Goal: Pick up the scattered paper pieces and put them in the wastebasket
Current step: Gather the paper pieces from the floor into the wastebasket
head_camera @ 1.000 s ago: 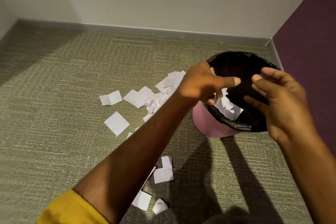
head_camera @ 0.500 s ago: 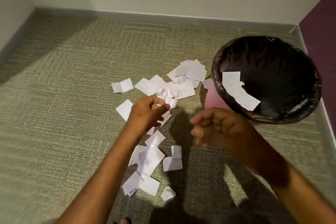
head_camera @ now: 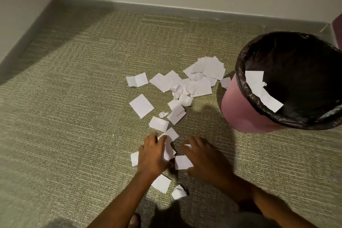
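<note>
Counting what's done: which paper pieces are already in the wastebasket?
The white strips lying on the black liner inside the wastebasket; all others lie on the carpet.

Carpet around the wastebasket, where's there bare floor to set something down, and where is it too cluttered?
Free: the carpet left of the paper pieces, out to the wall, and the strip behind them along the baseboard. Crowded: from the wastebasket diagonally down to the left hand and right hand.
</note>
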The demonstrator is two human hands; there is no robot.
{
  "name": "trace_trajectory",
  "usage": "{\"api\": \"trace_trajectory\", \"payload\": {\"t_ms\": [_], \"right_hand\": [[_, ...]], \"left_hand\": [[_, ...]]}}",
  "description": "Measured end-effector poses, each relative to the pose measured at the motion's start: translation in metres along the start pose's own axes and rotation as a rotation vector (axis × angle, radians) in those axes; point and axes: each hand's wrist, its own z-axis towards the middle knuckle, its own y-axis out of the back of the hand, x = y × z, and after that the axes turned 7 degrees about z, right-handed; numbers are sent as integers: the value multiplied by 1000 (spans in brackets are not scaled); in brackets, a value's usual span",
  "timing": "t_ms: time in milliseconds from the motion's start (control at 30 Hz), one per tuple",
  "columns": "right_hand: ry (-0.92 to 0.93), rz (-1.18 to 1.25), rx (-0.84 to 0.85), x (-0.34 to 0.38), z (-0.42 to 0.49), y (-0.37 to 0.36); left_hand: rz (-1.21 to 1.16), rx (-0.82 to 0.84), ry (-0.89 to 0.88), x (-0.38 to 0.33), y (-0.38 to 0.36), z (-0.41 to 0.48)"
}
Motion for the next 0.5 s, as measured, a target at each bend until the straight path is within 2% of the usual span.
{"api": "trace_trajectory", "payload": {"t_ms": [67, 200, 333, 500], "right_hand": [[-8, -57, -18, 0, 3, -10], [13, -24, -40, -5, 4, -21], [58, -29, -78, -7, 4, -24], [74, -32, -108, -8, 9, -29]], "left_hand": [[-31, -36, -6, 2, -2, 2], [-60, -77, -44, 7, 0, 9], [-85, -62, -64, 11, 4, 12], [-224, -64, -54, 17, 11, 12]]}}
